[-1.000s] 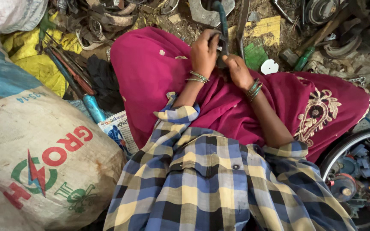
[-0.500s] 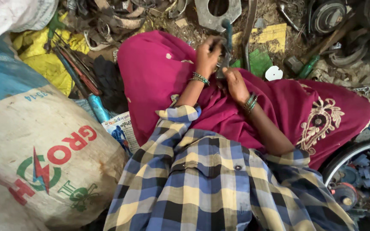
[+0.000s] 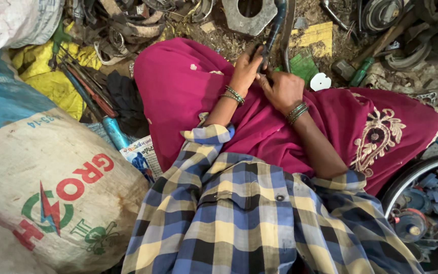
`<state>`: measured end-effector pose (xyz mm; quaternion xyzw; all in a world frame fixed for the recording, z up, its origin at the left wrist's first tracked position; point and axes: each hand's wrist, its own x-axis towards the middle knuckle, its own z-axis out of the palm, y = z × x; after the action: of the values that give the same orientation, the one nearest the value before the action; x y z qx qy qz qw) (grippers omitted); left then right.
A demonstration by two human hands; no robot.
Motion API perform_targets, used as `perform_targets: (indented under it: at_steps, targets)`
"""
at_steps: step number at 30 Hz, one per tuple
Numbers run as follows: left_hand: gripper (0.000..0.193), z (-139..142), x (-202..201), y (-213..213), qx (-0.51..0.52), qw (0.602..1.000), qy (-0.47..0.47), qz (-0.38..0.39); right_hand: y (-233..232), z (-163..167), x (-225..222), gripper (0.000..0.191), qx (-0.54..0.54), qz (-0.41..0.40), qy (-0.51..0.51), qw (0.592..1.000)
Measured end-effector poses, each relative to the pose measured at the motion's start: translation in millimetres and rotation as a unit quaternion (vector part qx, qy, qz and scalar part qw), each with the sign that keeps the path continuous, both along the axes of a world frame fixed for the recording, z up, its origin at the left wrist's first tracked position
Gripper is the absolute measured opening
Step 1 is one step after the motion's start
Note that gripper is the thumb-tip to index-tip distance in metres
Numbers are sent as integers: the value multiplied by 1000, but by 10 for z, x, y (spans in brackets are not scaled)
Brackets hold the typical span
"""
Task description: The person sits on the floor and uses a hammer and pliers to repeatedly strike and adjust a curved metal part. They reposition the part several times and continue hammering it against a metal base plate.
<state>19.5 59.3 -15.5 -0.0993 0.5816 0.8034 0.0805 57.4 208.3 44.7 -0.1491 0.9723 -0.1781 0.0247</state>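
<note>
A long, dark metal tool (image 3: 274, 31) with a bluish, worn shaft stands almost upright at the far middle of the scene, its upper end leaning slightly right toward a grey cast-metal plate (image 3: 250, 18) with a rounded hole in it. The tool's surface looks dull and grimy, and its lower end is hidden between the 2 hands, so its tip cannot be told.

The left hand (image 3: 246, 68) wraps its fingers closed around the lower shaft, thumb side toward the tool. The right hand (image 3: 283, 89) sits just right of it, touching it, fingers curled in tight at the tool's base; whether it grips the tool itself or a small part beside it cannot be told. Both wrists carry stacked thin metal bangles (image 3: 296, 112), greenish and silver.

The hands rest over a lap draped in magenta cloth (image 3: 188, 96), soft and folded, with a gold and cream embroidered motif (image 3: 376, 139) on the right. Nearer lies a checked shirt (image 3: 244, 213) in blue, yellow and white, woven and buttoned.

At the near left sits a coarse woven sack (image 3: 51, 193), off-white with red and green print. Far left, a crumpled yellow sheet (image 3: 51, 76) lies under thin rods. Rusty rings and scrap cover the dirt ground (image 3: 406, 56) beyond, and a wheel rim (image 3: 416, 175) curves at the near right.
</note>
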Motion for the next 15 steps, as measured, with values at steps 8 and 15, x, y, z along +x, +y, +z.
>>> perform_targets:
  at_steps: [8,15]
  targets:
    - [25,107,148,76,-191,965,177,24,120,-267,-146,51,-271,-16,110,956]
    - [36,225,245,319,-304,936,178,-6,203,-398,-153,21,-392,-147,4,908]
